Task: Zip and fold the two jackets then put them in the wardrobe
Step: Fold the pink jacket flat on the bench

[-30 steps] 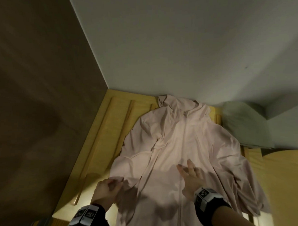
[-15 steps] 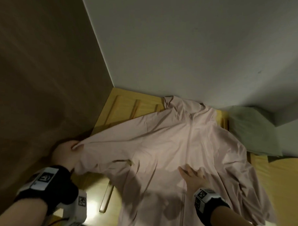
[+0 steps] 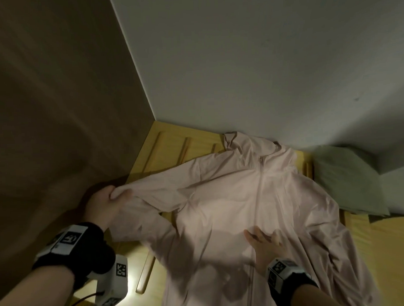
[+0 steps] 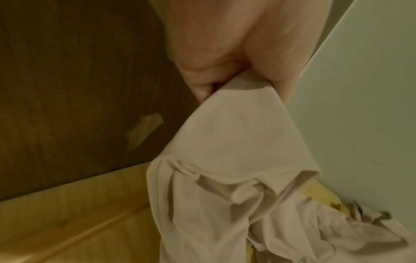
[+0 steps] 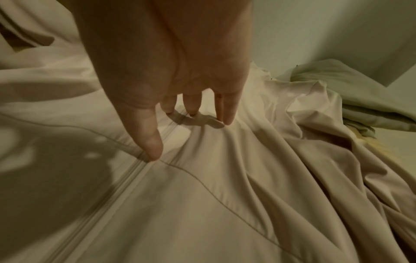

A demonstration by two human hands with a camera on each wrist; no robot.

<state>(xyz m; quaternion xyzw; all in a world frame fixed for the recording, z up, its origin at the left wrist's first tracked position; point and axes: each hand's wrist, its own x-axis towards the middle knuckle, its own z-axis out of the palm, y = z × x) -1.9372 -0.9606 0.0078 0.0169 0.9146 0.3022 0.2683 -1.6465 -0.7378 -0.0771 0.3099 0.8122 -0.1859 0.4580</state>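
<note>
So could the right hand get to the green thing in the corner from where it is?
Probably yes. The right hand lies open and flat on the pink jacket, holding nothing. The green cloth sits beyond the jacket's far side by the wall, with only loose jacket fabric lying between. It might need some leaning.

a dark brown wooden panel (image 3: 57,112) is filling the left of the frame, meeting a pale grey wall (image 3: 262,59) at upper right; a yellow slatted wooden surface (image 3: 173,149) is lying below, dimly lit.
</note>
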